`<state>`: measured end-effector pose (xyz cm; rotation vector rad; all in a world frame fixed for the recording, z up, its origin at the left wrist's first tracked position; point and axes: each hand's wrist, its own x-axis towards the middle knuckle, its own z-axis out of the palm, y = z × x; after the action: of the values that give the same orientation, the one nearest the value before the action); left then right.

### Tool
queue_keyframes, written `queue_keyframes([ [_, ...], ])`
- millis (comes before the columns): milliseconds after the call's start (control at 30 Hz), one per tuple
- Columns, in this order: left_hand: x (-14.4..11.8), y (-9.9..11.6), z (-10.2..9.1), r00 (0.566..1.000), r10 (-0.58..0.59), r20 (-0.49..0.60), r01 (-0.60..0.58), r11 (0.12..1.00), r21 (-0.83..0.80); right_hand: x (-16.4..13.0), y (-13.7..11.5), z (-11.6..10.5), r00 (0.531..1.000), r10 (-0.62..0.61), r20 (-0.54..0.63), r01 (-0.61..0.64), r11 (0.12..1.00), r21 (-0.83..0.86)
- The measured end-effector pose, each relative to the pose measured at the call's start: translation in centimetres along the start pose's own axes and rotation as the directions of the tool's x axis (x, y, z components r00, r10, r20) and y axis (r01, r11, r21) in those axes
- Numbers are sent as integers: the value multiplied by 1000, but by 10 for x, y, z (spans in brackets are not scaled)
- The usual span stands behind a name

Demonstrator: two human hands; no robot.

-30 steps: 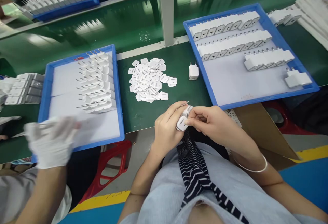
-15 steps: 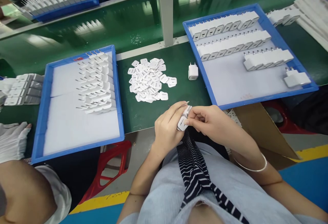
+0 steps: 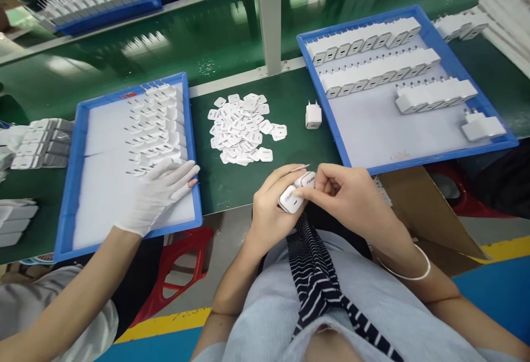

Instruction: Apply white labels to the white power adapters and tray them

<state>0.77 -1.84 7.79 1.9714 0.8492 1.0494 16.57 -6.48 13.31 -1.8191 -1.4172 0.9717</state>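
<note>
Holding two white chargers (image 3: pixel 290 201) in the curled fingers of the left hand (image 3: pixel 267 202), with labelled faces tilted upward. Touching the nearer one's face with the thumb of the right hand (image 3: pixel 356 196); with its other fingers bent inward, cannot tell of anything pinched there. Lying directly left of the right thumb, nearer to the left hand, with the long axis mostly hidden in that grip. Straight beyond the grip, on the green surface (image 3: pixel 223 185): a lone charger (image 3: pixel 313 116), with prongs away and port end toward both hands. Beyond and left: a loose pile of white face plates (image 3: pixel 238 130). Farther right: a blue tray (image 3: pixel 364 130) with rows of chargers. Farther left: another tray (image 3: pixel 93 196), under a co-worker's gloved hand (image 3: pixel 149 199).
</note>
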Motion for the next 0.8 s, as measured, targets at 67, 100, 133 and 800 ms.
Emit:
queue_keyframes([
  [67,2,3,-1,999,-46,-4,45,994,-97,-5,2,-2,997,-64,-44,66,996,59],
  [100,4,4,-3,998,-63,-2,62,989,-138,-8,4,-2,990,-115,-88,121,990,77],
  [133,5,6,-4,997,-76,-3,74,983,-170,-10,6,-3,971,-188,-145,200,977,74],
  [800,9,32,-18,999,10,-50,-25,953,-303,-8,-9,6,850,-524,-52,519,818,246],
])
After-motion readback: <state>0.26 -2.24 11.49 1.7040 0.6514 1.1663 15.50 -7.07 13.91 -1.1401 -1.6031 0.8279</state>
